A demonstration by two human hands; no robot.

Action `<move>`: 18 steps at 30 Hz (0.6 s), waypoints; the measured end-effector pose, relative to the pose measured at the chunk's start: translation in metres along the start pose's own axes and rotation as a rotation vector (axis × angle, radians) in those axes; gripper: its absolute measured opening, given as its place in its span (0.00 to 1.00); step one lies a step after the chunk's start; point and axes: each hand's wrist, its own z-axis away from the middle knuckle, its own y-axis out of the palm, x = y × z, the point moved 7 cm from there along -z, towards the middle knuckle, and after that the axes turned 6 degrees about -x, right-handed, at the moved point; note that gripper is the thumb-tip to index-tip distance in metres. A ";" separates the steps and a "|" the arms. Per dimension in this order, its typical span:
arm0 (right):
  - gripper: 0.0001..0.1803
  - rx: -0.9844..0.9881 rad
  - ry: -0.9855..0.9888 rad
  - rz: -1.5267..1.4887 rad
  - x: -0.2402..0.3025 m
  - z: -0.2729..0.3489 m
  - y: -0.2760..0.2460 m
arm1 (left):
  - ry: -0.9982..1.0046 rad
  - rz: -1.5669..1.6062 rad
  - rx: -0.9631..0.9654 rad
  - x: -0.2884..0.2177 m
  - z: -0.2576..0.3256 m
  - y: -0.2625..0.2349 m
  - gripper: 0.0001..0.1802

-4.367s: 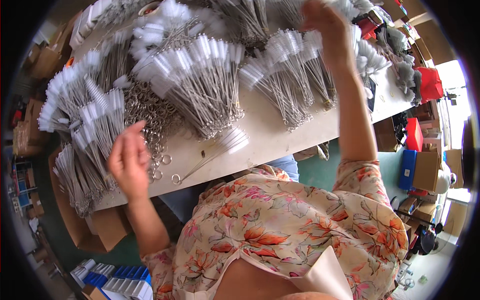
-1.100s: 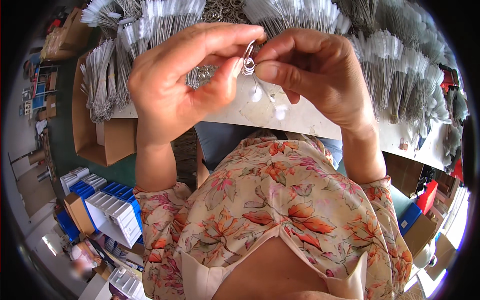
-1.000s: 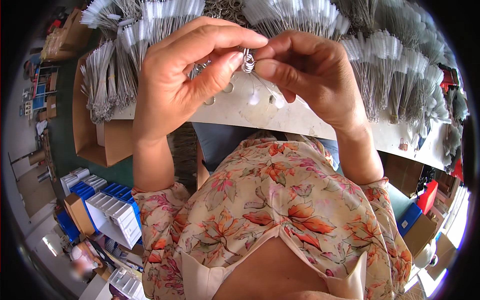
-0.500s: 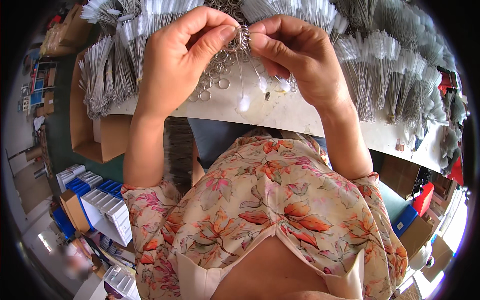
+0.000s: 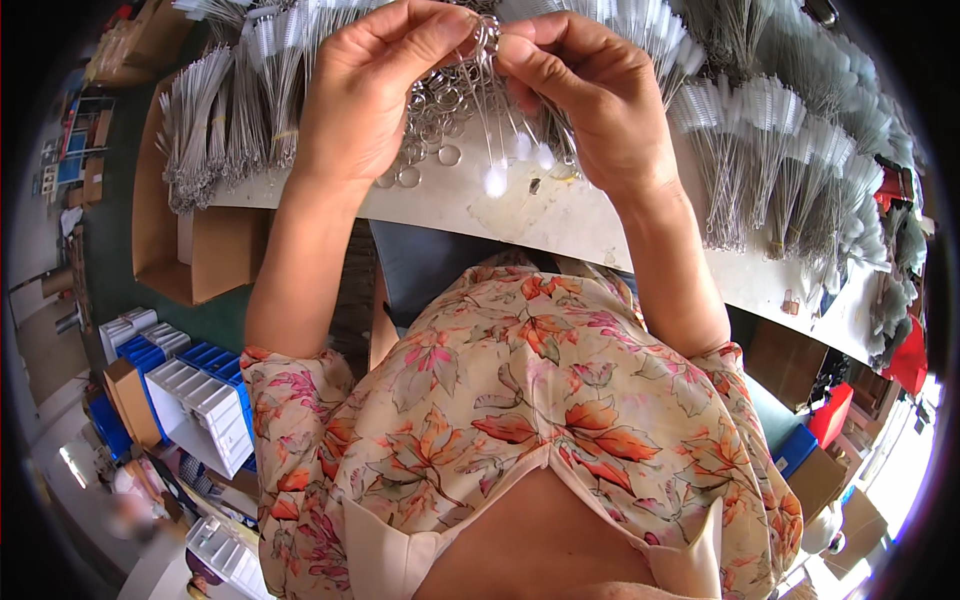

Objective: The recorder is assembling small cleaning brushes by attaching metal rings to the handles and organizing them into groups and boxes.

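Above the table's near part, both my hands meet at a metal key ring [image 5: 487,35]. Thumb and fingers of my left hand [image 5: 370,90] pinch its left side. My right hand [image 5: 595,100] grips the other side the same way. Thin wire brushes hang down from the ring, their white fluffy tips [image 5: 496,179] below and between my hands. The exact way the wires sit on the ring is too small to tell. Loose metal rings [image 5: 430,128] lie in a heap beneath, partly hidden by my left hand.
Bundles of wire brushes with white bristles [image 5: 245,120] stand on the left of the table [image 5: 480,215], and more bundles [image 5: 750,150] crowd the right. An open cardboard box [image 5: 225,265] is below the left edge. White and blue plastic bins [image 5: 200,405] stand at lower left.
Both hands have risen slightly in the picture with the ring between them. The hanging brush tips have swung and shifted a little; the grips remain pinched.
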 end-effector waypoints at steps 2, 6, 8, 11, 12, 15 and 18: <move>0.08 -0.077 0.047 0.061 -0.005 0.000 0.000 | -0.100 0.225 -0.006 0.012 0.002 -0.001 0.09; 0.04 -0.137 -0.074 0.130 0.004 0.000 0.001 | -0.169 0.324 -0.231 0.009 0.004 0.007 0.09; 0.04 -0.124 -0.113 0.159 0.007 0.002 0.009 | -0.014 0.580 0.027 0.013 -0.010 0.012 0.09; 0.05 -0.158 -0.327 0.359 0.020 0.004 0.011 | -0.032 0.619 0.036 -0.001 -0.004 0.021 0.09; 0.04 -0.151 -0.362 0.462 0.021 0.005 0.013 | -0.188 0.395 -0.236 0.005 0.003 0.008 0.09; 0.04 0.008 -0.691 0.302 0.022 -0.006 0.022 | 0.180 0.784 0.235 -0.007 -0.011 0.025 0.10; 0.05 0.071 -0.459 0.086 0.028 -0.004 0.018 | -0.179 0.433 -0.286 0.012 0.005 -0.002 0.10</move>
